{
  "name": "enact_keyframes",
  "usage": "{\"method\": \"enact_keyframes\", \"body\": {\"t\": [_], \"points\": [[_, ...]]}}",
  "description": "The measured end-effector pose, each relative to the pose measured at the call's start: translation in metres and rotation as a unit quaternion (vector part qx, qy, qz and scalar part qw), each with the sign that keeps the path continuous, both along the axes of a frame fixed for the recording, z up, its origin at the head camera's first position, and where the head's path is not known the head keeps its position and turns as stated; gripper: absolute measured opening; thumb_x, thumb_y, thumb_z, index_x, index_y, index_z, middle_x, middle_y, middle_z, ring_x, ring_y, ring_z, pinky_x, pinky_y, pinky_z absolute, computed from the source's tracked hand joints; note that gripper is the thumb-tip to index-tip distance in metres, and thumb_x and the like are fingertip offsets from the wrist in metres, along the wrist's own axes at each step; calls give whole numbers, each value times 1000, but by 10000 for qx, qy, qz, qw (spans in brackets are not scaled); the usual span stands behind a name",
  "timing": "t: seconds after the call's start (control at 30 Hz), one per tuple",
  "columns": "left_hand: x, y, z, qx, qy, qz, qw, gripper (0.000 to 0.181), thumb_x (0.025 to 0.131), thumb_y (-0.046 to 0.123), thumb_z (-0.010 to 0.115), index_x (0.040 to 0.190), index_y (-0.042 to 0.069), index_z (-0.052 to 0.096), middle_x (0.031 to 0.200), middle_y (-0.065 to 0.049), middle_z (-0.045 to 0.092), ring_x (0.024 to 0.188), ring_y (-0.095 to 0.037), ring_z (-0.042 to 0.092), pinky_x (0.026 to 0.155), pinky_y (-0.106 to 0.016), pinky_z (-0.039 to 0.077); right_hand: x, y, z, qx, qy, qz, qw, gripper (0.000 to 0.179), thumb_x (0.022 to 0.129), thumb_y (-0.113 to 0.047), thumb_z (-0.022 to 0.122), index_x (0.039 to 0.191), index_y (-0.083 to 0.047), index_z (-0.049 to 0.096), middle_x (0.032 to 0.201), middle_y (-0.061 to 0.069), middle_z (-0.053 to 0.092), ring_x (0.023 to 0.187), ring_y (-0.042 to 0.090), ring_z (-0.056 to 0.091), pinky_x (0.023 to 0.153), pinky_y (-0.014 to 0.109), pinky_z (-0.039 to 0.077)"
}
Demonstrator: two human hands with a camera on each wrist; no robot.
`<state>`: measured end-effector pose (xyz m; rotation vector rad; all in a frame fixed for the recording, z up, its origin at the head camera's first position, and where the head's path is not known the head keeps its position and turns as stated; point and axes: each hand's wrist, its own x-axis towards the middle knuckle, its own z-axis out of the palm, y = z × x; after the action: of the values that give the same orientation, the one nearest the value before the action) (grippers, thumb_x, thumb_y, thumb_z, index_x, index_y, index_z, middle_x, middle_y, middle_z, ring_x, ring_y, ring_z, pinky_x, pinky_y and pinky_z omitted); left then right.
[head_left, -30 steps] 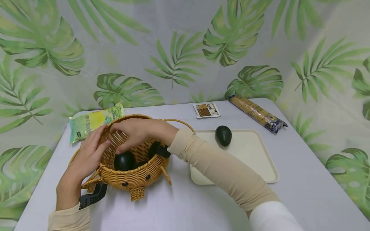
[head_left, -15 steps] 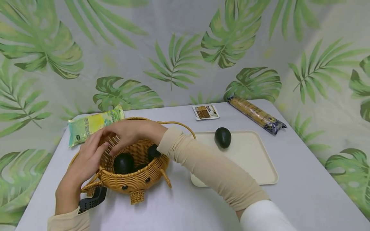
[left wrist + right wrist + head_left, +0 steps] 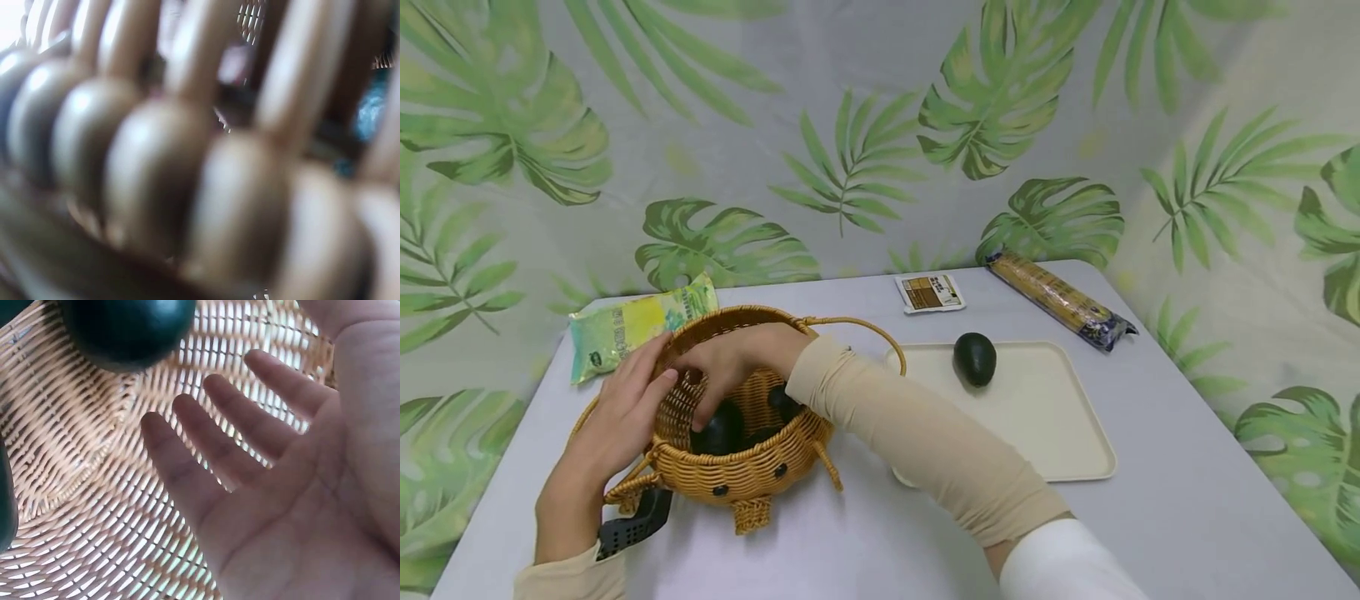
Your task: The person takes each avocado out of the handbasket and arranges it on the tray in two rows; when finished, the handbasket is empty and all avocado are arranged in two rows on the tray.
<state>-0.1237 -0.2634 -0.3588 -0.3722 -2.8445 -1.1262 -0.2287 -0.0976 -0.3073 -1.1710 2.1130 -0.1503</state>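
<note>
My left hand (image 3: 613, 421) holds the left rim of a brown wicker basket (image 3: 730, 471), its thumb over the edge. My right hand (image 3: 737, 358) is down inside the basket; in the right wrist view its fingers (image 3: 240, 419) are spread and fairly straight, with the palm facing the camera. A dark green avocado (image 3: 722, 429) lies in the basket, its top partly covered by the right thumb side in the head view. Another dark round thing (image 3: 784, 402) shows at the basket's right side. The left wrist view is filled by blurred wicker (image 3: 156, 156). A third avocado (image 3: 975, 360) lies on a cream tray (image 3: 1037, 433).
Behind the basket lies a green and yellow packet (image 3: 636, 329). Farther back are a small brown and white packet (image 3: 930, 293) and a long, orange-brown package (image 3: 1056, 296). The basket's thin handle (image 3: 880, 329) arches out towards the tray.
My right hand has moved lower into the basket, down to the avocado, which it now partly covers. My left hand has stayed on the rim.
</note>
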Motion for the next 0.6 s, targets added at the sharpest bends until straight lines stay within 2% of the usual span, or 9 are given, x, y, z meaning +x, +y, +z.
{"method": "enact_keyframes", "body": {"t": [0.17, 0.33, 0.6], "points": [[1, 1, 0, -71, -68, 88, 9999, 60, 113, 29, 31, 166, 6, 14, 167, -29, 17, 152, -55, 12, 113, -79, 12, 4, -8, -10, 543, 71, 235, 9982, 89, 86, -49, 81, 160, -24, 37, 160, -11, 39, 146, 3, 36, 115, 17, 33], [2, 1, 1, -77, -38, 131, 9999, 61, 113, 32, 34, 166, 7, 15, 167, -28, 18, 152, -55, 13, 112, -81, 14, 7, -10, -15, 873, 184, 312, 9955, 79, 85, -48, 83, 153, -29, 47, 150, -13, 48, 137, 2, 45, 109, 17, 39], [2, 5, 1, -92, -22, 119, 9999, 61, 113, 30, 35, 166, 6, 16, 166, -29, 19, 151, -55, 14, 113, -81, 11, 9, -5, -17, 1005, 419, 133, 9940, 75, 85, -49, 83, 150, -34, 49, 142, -15, 50, 130, 1, 48, 105, 18, 41]]}}
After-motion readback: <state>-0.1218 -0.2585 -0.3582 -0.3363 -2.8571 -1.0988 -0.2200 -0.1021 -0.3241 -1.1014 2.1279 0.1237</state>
